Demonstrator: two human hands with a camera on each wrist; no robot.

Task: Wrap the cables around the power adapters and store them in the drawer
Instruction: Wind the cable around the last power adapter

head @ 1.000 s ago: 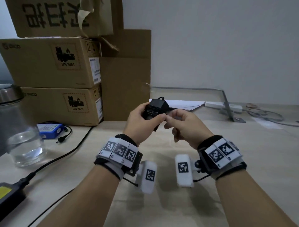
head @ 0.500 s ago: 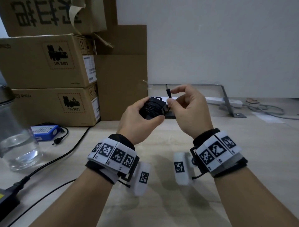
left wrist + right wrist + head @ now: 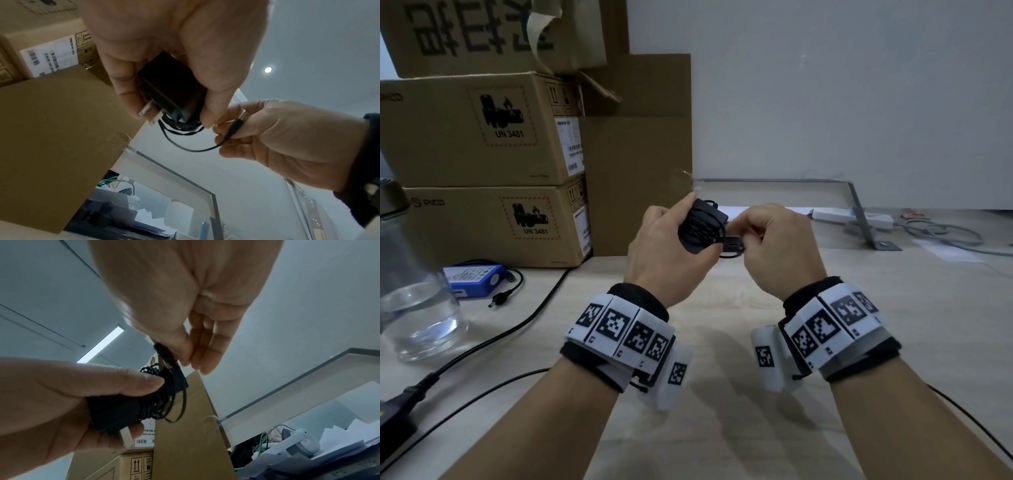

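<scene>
My left hand (image 3: 671, 246) grips a small black power adapter (image 3: 703, 222) above the desk, thumb across the thin black cable (image 3: 162, 392) wound in many turns around its body. Its metal plug prongs (image 3: 147, 112) stick out past my fingers. My right hand (image 3: 770, 240) pinches the cable's barrel plug end (image 3: 234, 129) just right of the adapter, with a short slack loop (image 3: 185, 146) hanging between plug and coil. A second black adapter (image 3: 393, 421) lies at the desk's left edge with its cable (image 3: 517, 325) trailing loose. No drawer is in view.
Stacked cardboard boxes (image 3: 482, 137) stand at the back left. A glass jar (image 3: 414, 308) sits at the left, with a blue battery pack (image 3: 474, 277) beside it. A clear acrylic screen with a metal bracket (image 3: 863, 219) runs along the back; a white power strip (image 3: 856, 217) lies behind it.
My right hand came down from holding the plug end raised above the adapter to pinching it low beside the coil. My left hand has kept hold of the adapter.
</scene>
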